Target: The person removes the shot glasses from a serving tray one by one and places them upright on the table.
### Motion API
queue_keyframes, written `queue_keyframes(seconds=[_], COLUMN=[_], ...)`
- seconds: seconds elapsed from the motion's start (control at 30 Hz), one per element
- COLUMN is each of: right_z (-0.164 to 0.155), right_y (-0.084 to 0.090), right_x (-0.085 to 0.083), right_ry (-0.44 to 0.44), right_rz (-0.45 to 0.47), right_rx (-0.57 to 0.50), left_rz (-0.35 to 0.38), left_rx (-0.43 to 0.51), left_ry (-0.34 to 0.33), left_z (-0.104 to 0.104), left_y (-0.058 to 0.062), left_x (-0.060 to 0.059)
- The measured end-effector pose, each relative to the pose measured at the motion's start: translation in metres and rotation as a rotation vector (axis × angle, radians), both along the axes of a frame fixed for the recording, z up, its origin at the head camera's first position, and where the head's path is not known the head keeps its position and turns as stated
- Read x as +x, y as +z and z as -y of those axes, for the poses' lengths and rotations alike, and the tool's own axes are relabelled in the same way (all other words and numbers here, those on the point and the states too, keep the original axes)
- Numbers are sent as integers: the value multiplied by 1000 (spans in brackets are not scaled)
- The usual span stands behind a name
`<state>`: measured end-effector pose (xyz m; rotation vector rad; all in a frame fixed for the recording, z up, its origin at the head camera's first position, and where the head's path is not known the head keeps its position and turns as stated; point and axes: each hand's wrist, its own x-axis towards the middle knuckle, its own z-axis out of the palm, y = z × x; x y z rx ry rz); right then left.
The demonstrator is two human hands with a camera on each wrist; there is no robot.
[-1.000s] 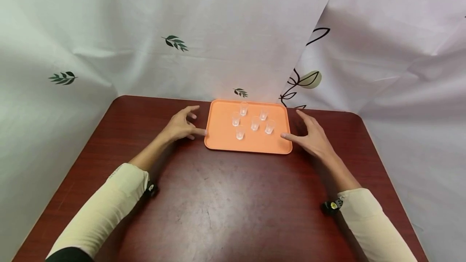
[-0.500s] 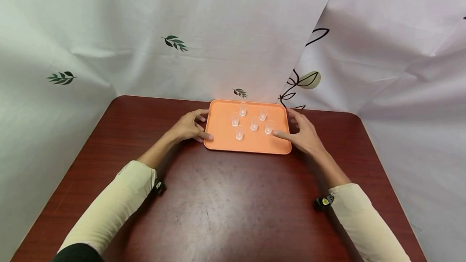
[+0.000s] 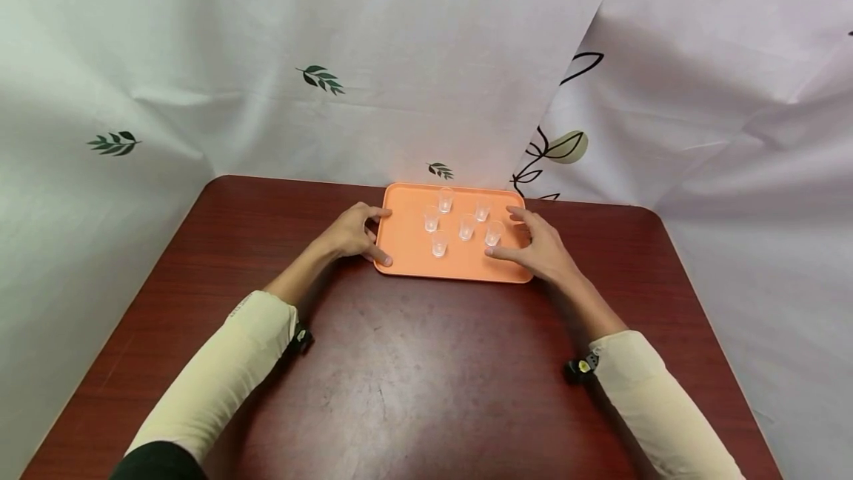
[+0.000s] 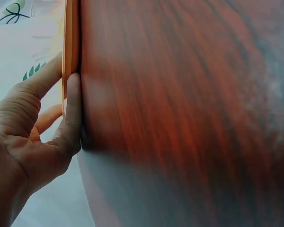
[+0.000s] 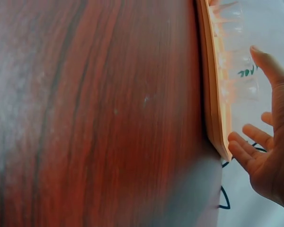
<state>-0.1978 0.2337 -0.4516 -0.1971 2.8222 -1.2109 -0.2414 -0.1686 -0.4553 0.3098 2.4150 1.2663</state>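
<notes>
An orange tray [image 3: 413, 261] lies at the back of the table with several small clear cups [image 3: 439, 244] standing on it. My left hand [image 3: 351, 232] grips the tray's left edge, thumb over the rim; in the left wrist view a finger [image 4: 72, 106] lies against its outer side. Above the tray's right side, my right hand [image 3: 543, 247] has its thumb and fingers spread. The rightmost cup [image 3: 494, 234] stands just left of the gap between them. In the right wrist view this hand [image 5: 274, 142] holds nothing, and its thumb is close to the cups.
The tray rests on a dark red-brown wooden table [image 3: 413, 376] with rounded back corners. Behind it hangs a white curtain [image 3: 400, 58] printed with leaves, right against the table's far edge. A black wrist device [image 3: 580, 369] is on the right sleeve.
My left hand has moved right onto the tray's left edge and taken hold of it. My right hand has moved left over the tray, towards the rightmost cup. Tray and cups stay put.
</notes>
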Motion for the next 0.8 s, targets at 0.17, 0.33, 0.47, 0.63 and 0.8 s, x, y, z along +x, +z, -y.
queue_keyframes(seconds=[0.17, 0.33, 0.47, 0.63, 0.8], right_z=[5, 10, 12, 17, 20], right_y=[-3, -6, -8, -9, -12], right_x=[-1, -2, -3, -5, -7], right_ry=[25, 36, 34, 8, -35], right_rz=[-4, -12, -20, -24, -50], right_rx=[-14, -51, -62, -96, -129], left_rz=[12, 13, -4, -54, -85], left_rx=[-25, -58, -97, -176, -220], left_ry=[5, 18, 14, -13, -54], left_z=[-3, -4, -5, -5, -6], left_y=[3, 4, 4, 6, 5], left_x=[0, -1, -2, -2, -4])
